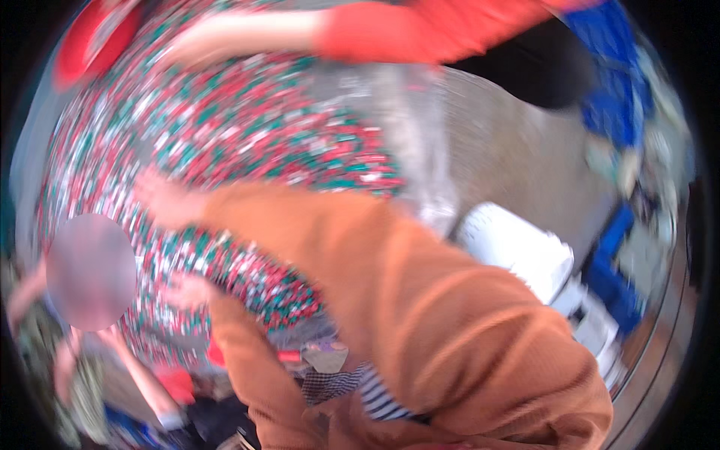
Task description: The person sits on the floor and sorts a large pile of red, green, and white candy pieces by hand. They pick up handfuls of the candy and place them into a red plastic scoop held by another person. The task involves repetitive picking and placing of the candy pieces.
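Note:
A wide heap of small red, green and white pieces (300, 142) is spread before me, too blurred to name their kind. My right hand (171, 201), in an orange-brown sleeve, reaches far left across the heap and is at its surface. Closer to me, my left hand (189, 291) lies over the lower part of the same pieces. Motion smears the fingers of both hands, so whether either grips any pieces cannot be made out.
A person's red-sleeved arm (375, 34) stretches over the heap's far side. Another person (82, 375) is at the lower left. A red basin (97, 41) is at the far left. White buckets (517, 251) and blue crates (615, 82) stand to the right.

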Demonstrator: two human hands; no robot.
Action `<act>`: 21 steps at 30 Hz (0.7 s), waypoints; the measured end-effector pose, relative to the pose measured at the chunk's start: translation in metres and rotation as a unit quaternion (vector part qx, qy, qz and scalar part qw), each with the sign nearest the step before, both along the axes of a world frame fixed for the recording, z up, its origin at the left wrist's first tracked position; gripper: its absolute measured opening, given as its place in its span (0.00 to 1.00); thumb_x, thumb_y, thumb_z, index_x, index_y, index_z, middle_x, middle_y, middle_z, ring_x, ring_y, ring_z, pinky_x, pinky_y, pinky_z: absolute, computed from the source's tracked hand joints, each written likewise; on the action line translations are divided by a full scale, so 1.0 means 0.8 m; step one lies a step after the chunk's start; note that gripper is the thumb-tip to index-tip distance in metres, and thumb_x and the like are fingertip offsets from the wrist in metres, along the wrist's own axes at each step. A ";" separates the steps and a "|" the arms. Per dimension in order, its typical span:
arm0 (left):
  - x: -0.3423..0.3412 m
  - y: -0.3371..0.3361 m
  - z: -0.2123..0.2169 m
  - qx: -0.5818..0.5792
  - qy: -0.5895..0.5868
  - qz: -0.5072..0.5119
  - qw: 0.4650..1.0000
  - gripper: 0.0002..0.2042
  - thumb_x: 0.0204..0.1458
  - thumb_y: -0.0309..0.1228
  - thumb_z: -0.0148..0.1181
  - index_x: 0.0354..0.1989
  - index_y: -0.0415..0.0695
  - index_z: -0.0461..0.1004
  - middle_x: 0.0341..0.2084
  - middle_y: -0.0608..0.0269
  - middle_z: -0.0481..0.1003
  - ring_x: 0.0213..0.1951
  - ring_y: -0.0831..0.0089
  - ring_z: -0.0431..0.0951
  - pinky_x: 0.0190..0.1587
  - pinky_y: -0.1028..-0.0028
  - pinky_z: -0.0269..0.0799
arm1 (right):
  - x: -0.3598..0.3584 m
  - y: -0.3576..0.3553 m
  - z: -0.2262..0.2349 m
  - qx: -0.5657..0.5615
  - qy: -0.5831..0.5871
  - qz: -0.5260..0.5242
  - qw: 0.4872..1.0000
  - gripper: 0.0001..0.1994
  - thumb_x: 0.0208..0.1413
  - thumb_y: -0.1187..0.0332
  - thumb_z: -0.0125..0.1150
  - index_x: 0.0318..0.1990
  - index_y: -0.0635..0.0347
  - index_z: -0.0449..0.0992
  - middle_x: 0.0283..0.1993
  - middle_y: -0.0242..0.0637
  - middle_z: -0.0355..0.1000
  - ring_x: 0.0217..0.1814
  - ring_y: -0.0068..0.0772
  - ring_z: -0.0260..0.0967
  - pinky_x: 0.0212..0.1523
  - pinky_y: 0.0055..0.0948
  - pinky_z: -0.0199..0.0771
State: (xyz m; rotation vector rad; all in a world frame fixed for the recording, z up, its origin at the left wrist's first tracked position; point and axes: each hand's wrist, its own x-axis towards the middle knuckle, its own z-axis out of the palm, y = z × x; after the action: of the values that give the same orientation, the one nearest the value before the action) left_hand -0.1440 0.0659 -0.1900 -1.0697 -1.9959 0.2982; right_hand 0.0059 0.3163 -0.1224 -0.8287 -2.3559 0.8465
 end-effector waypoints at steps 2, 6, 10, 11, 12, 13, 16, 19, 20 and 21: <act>0.048 0.057 0.038 0.118 -0.377 0.125 0.910 0.26 0.58 0.51 0.53 0.61 0.50 0.69 0.57 0.53 0.69 0.55 0.47 0.69 0.56 0.48 0.63 | -0.014 0.007 -0.036 -0.010 -0.118 -0.057 0.991 0.31 0.49 0.58 0.56 0.61 0.66 0.67 0.68 0.54 0.57 0.75 0.56 0.45 0.73 0.58 0.35; -0.351 0.078 0.150 -0.235 -0.449 -0.278 0.816 0.27 0.60 0.45 0.53 0.64 0.44 0.62 0.66 0.36 0.53 0.65 0.40 0.55 0.65 0.49 0.52 | -0.054 -0.004 0.054 0.060 -0.110 -0.121 0.985 0.25 0.57 0.60 0.46 0.59 0.64 0.70 0.68 0.52 0.58 0.74 0.59 0.45 0.68 0.72 0.33; -0.270 0.047 0.124 -0.371 -0.366 -0.526 0.673 0.23 0.64 0.41 0.46 0.65 0.49 0.58 0.67 0.43 0.53 0.67 0.39 0.51 0.65 0.45 0.49 | 0.011 -0.031 0.083 0.088 -0.201 -0.076 0.973 0.24 0.59 0.58 0.44 0.59 0.61 0.70 0.67 0.53 0.58 0.73 0.61 0.45 0.64 0.79 0.35; -0.252 0.025 0.129 -0.410 -0.359 -0.514 0.663 0.23 0.62 0.42 0.48 0.64 0.51 0.60 0.67 0.45 0.54 0.68 0.39 0.49 0.65 0.42 0.48 | 0.029 -0.042 0.091 0.080 -0.199 -0.059 0.975 0.24 0.59 0.58 0.44 0.58 0.61 0.71 0.66 0.52 0.59 0.73 0.61 0.45 0.64 0.80 0.35; -0.240 -0.002 0.143 -0.453 -0.348 -0.499 0.651 0.23 0.61 0.43 0.51 0.64 0.52 0.61 0.67 0.48 0.54 0.69 0.38 0.47 0.66 0.39 0.46 | 0.049 -0.056 0.102 0.068 -0.193 -0.043 0.978 0.23 0.59 0.58 0.44 0.57 0.61 0.71 0.66 0.52 0.59 0.73 0.61 0.46 0.63 0.81 0.36; -0.230 -0.032 0.150 -0.455 -0.389 -0.484 0.638 0.23 0.60 0.42 0.51 0.64 0.56 0.63 0.67 0.48 0.55 0.69 0.36 0.46 0.66 0.38 0.45 | 0.072 -0.065 0.118 0.061 -0.187 -0.027 0.980 0.23 0.59 0.58 0.44 0.57 0.61 0.72 0.66 0.52 0.59 0.73 0.61 0.46 0.62 0.82 0.37; -0.212 -0.078 0.203 -0.561 -0.392 -0.418 0.597 0.18 0.59 0.37 0.54 0.58 0.52 0.71 0.65 0.47 0.58 0.67 0.38 0.51 0.64 0.44 0.52 | 0.219 -0.095 0.212 0.045 -0.128 0.035 0.990 0.21 0.52 0.65 0.54 0.54 0.62 0.71 0.63 0.51 0.61 0.71 0.59 0.50 0.64 0.71 0.48; -0.295 -0.115 0.218 -0.452 -0.529 -0.392 0.602 0.19 0.61 0.40 0.50 0.59 0.50 0.71 0.69 0.49 0.52 0.68 0.42 0.53 0.65 0.52 0.55 | 0.396 -0.136 0.260 0.100 0.042 -0.155 0.982 0.30 0.47 0.73 0.60 0.62 0.59 0.65 0.67 0.48 0.58 0.71 0.47 0.54 0.68 0.45 0.56; -0.324 -0.109 0.220 -0.369 -0.568 -0.336 0.654 0.16 0.61 0.34 0.51 0.56 0.44 0.74 0.63 0.45 0.61 0.61 0.46 0.65 0.61 0.56 0.63 | 0.474 -0.165 0.251 0.092 -0.082 -0.238 0.963 0.33 0.48 0.74 0.59 0.65 0.59 0.62 0.70 0.47 0.55 0.72 0.49 0.52 0.68 0.46 0.55; -0.323 -0.095 0.170 -0.339 -0.604 -0.317 0.648 0.15 0.60 0.32 0.53 0.54 0.43 0.75 0.60 0.45 0.64 0.60 0.46 0.66 0.60 0.56 0.63 | 0.573 -0.221 0.270 0.131 -0.165 -0.418 0.884 0.32 0.49 0.74 0.63 0.64 0.62 0.61 0.68 0.47 0.57 0.70 0.46 0.54 0.68 0.41 0.57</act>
State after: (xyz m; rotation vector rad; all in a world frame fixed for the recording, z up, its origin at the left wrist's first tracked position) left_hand -0.4022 -0.0102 -0.0542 -2.9588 -2.3605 -0.1697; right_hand 0.4646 0.1392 0.0934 -1.7694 -1.9602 0.0177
